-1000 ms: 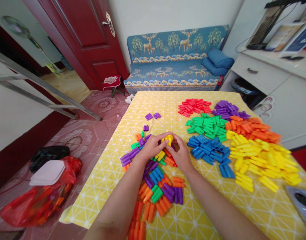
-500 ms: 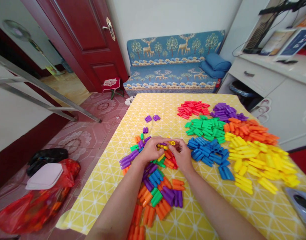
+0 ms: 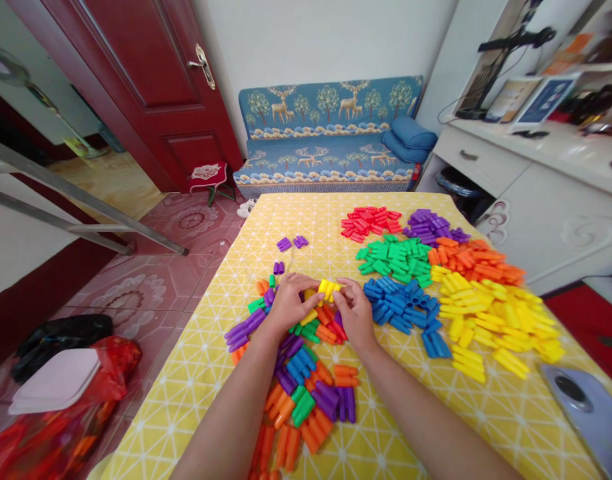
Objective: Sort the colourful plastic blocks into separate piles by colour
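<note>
Between my two hands is a small yellow plastic piece (image 3: 329, 289) that looks like short tubes joined side by side. My left hand (image 3: 290, 303) pinches its left end with thumb and finger. Its right end sits in the closed fingertips of my right hand (image 3: 357, 313). Just below lies a mixed heap of similar pieces, with green ones (image 3: 306, 329), orange ones (image 3: 327, 333) and blue ones (image 3: 301, 365) showing. Another yellow piece (image 3: 309, 319) rests close under my left fingers. My left hand and forearm hide part of the heap.
Sorted piles spread over the table's right half: red (image 3: 370, 223), purple (image 3: 428, 227), green (image 3: 395, 259), orange (image 3: 479, 260), blue (image 3: 402, 303) and yellow (image 3: 501, 320). A phone (image 3: 581, 407) lies at the right edge. Several purple pieces (image 3: 284, 244) lie apart at the back left.
The camera view has shifted, so the table appears farther left. The yellow piece between my hands has turned and now shows its joined tubes broadside. Both hands stay close together.
</note>
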`<state>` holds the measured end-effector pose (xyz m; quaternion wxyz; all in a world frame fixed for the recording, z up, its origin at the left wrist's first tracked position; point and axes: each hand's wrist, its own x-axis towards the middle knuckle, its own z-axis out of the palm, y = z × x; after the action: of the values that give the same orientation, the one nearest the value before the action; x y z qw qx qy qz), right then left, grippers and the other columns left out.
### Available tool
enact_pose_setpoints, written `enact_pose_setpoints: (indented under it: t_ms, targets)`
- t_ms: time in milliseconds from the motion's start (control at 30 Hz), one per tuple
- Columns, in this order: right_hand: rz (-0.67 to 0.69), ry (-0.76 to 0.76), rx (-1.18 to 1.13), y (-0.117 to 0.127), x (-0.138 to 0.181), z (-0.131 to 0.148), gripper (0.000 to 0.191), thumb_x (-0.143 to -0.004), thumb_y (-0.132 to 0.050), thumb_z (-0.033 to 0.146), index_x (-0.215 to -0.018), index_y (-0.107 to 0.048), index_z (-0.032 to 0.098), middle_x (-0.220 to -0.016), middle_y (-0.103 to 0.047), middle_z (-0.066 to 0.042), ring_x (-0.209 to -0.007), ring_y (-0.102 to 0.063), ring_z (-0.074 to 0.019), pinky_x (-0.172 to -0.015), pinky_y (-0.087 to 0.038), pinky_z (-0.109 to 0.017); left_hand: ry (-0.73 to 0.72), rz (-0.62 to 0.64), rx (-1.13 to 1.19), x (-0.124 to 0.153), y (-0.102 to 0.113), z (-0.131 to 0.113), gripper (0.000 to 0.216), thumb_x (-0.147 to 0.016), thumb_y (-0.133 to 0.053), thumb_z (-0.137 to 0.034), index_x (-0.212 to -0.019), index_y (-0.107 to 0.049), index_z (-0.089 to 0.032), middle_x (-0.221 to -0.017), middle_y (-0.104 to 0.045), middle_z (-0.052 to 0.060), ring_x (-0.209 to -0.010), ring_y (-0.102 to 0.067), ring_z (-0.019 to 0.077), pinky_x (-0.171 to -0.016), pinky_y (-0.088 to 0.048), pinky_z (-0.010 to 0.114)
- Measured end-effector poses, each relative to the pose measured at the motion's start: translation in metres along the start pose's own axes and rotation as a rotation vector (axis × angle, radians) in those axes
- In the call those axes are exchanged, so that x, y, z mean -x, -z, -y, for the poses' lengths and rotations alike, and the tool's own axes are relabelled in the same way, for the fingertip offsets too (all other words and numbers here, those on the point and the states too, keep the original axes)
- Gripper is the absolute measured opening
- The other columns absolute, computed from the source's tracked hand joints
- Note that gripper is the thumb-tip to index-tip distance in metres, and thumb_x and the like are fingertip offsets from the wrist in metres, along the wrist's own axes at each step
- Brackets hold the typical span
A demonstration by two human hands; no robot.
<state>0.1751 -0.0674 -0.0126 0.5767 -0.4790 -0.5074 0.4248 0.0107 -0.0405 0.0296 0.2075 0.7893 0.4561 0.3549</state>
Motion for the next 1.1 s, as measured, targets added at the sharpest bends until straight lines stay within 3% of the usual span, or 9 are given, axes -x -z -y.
enact_pose_setpoints:
  t_ms: [100, 200, 333, 533, 733, 800, 867, 1000, 1100]
  targets:
    - [0.034, 0.062, 0.099, 0.0, 0.0, -0.002, 0.03, -0.086, -0.054, 0.034, -0.114, -0.057, 0.022, -0.092, -0.064, -0.004, -0.074, -0.063, -0.0172, -0.072, -0.055, -0.033, 0.022, -0.001, 0.025, -0.001, -0.001, 0.001, 0.013, -0.082, -0.065, -0.032, -0.081, -0.072, -0.021, -0.082, -0.073, 0.003, -0.081, -0.065, 0.0184, -0.088, -0.045, 0.036]
    - [0.033, 0.189, 0.257, -0.002, 0.002, -0.001, 0.038, -0.081, -0.061, 0.028, -0.119, -0.058, 0.023, -0.111, -0.061, -0.007, -0.095, -0.061, -0.0208, -0.084, -0.053, -0.037, 0.05, -0.004, 0.055, 0.0, -0.002, 0.003, 0.019, -0.082, -0.066, -0.037, -0.077, -0.07, -0.019, -0.079, -0.072, 0.004, -0.078, -0.064, 0.0179, -0.082, -0.047, 0.033]
    - [0.029, 0.298, 0.396, -0.004, 0.004, 0.002, 0.038, -0.081, -0.06, 0.024, -0.12, -0.059, 0.026, -0.115, -0.056, -0.008, -0.11, -0.055, -0.0225, -0.092, -0.05, -0.038, 0.041, 0.031, 0.132, 0.002, -0.005, 0.006, 0.025, -0.079, -0.067, -0.043, -0.074, -0.069, -0.018, -0.077, -0.07, 0.005, -0.077, -0.064, 0.018, -0.078, -0.048, 0.031]
    - [0.027, 0.333, 0.488, -0.005, 0.006, 0.003, 0.048, -0.08, -0.056, 0.016, -0.127, -0.053, 0.026, -0.118, -0.057, -0.008, -0.105, -0.057, -0.0222, -0.093, -0.049, -0.04, 0.02, 0.079, 0.221, 0.002, -0.003, 0.003, 0.028, -0.082, -0.064, -0.043, -0.072, -0.07, -0.018, -0.075, -0.069, 0.006, -0.076, -0.064, 0.0181, -0.076, -0.049, 0.03]
    - [-0.073, 0.329, 0.485, 0.002, 0.013, 0.018, 0.042, -0.076, -0.067, 0.03, -0.116, -0.054, 0.023, -0.102, -0.064, -0.006, -0.091, -0.061, -0.0217, -0.085, -0.05, -0.039, 0.1, 0.041, 0.197, 0.002, -0.005, 0.009, 0.026, -0.086, -0.058, -0.038, -0.076, -0.07, -0.017, -0.078, -0.071, 0.005, -0.074, -0.065, 0.0171, -0.072, -0.05, 0.028]
    - [-0.101, 0.353, 0.501, 0.021, 0.012, 0.031, 0.04, -0.076, -0.068, 0.035, -0.113, -0.057, 0.024, -0.1, -0.065, -0.005, -0.089, -0.061, -0.0218, -0.084, -0.05, -0.039, 0.128, 0.035, 0.2, 0.001, -0.006, 0.011, 0.023, -0.085, -0.06, -0.037, -0.079, -0.071, -0.017, -0.082, -0.073, 0.005, -0.077, -0.066, 0.0181, -0.073, -0.051, 0.028]
    - [-0.184, 0.394, 0.561, 0.055, 0.007, 0.044, 0.04, -0.078, -0.068, 0.038, -0.115, -0.059, 0.025, -0.101, -0.065, -0.005, -0.09, -0.062, -0.0222, -0.084, -0.05, -0.039, 0.152, 0.03, 0.21, 0.001, -0.007, 0.012, 0.023, -0.084, -0.06, -0.037, -0.08, -0.071, -0.017, -0.083, -0.073, 0.005, -0.078, -0.067, 0.0189, -0.073, -0.052, 0.029]
    - [-0.508, 0.533, 0.876, 0.157, -0.008, 0.055, 0.044, -0.078, -0.068, 0.043, -0.117, -0.063, 0.023, -0.106, -0.064, -0.009, -0.098, -0.059, -0.0262, -0.091, -0.044, -0.045, 0.17, 0.024, 0.215, 0.001, -0.008, 0.014, 0.022, -0.083, -0.061, -0.037, -0.08, -0.071, -0.017, -0.084, -0.074, 0.006, -0.078, -0.068, 0.0198, -0.073, -0.052, 0.029]
    - [-0.723, 0.421, 1.147, 0.227, -0.015, 0.05, 0.051, -0.077, -0.066, 0.053, -0.114, -0.068, 0.018, -0.098, -0.063, -0.016, -0.096, -0.057, -0.0315, -0.085, -0.042, -0.047, 0.168, 0.033, 0.21, 0.001, -0.008, 0.016, 0.022, -0.084, -0.061, -0.036, -0.082, -0.071, -0.017, -0.085, -0.074, 0.006, -0.081, -0.068, 0.0199, -0.075, -0.052, 0.029]
